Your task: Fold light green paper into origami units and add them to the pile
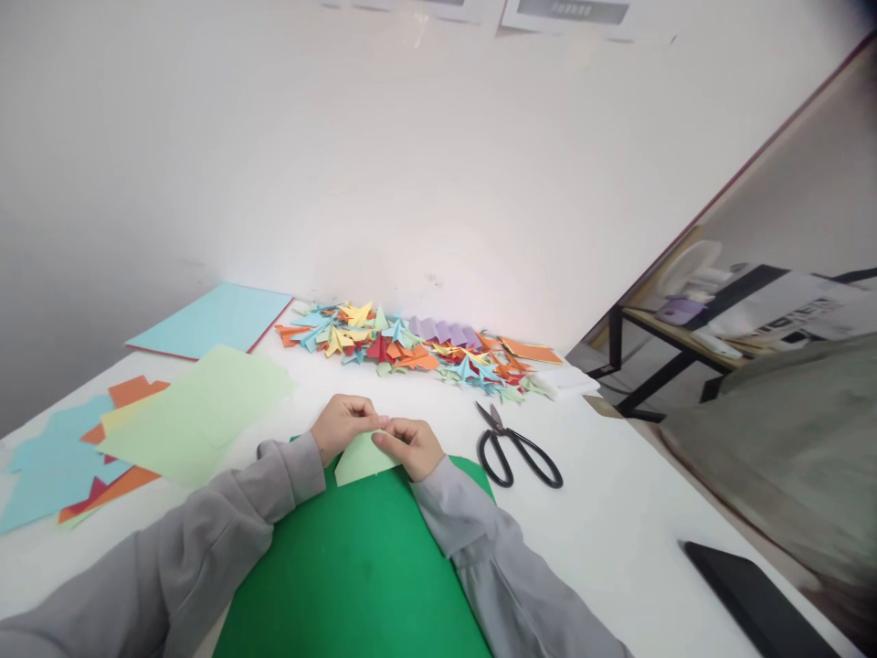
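A light green sheet of paper (363, 461), with slanted sides, is held over the far end of a green mat (356, 567). My left hand (346, 425) pinches its top edge, thumb and fingers pressed together. Close beside it, my right hand (412, 446) grips the paper's upper right part between thumb and fingers. The two hands nearly touch at the fingertips, which partly hide the paper's top. Black-handled scissors (511, 448) lie partly open on the white table, right of my right hand.
Colourful folded paper pieces (404, 343) are heaped along the wall. Loose sheets (198, 411) and coloured scraps (65, 448) lie at left, with a light blue sheet (212, 320) behind. A black flat object (754, 594) rests near the table's right edge.
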Available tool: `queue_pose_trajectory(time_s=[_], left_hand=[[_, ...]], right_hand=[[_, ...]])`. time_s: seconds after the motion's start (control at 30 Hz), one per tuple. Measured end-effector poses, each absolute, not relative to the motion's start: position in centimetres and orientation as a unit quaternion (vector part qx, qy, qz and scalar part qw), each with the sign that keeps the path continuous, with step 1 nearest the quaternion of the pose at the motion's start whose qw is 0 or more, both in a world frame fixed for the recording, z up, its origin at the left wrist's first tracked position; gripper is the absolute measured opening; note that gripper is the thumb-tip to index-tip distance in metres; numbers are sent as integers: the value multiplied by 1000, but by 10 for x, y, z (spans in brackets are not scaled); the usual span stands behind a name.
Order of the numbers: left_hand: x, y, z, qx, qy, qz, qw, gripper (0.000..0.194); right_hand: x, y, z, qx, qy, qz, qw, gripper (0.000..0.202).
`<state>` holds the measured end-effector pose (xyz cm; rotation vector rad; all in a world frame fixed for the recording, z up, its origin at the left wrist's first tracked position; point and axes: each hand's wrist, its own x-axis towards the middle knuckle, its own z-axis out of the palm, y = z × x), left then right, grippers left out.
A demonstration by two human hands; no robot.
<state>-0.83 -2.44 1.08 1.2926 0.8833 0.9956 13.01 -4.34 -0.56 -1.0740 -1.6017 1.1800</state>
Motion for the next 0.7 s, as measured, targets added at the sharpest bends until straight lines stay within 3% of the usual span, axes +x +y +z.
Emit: queue_pose_trajectory(time_s=[0.17,0.43,0.57,0.7], left_hand=[[-8,-21,8,466,383,454,655,28],[-8,-21,8,464,378,456,659,24],[-10,-19,11,431,360,469,681,20],[-12,-16,13,365,322,496,719,15]], right_hand=[[136,-36,-12,-456,-542,513,486,31],[137,-29,-12,-417,-338,571,622,30],[138,-30,-8,-390,-319,608,614,32],[138,-33,-10,-412,-422,570,571,29]])
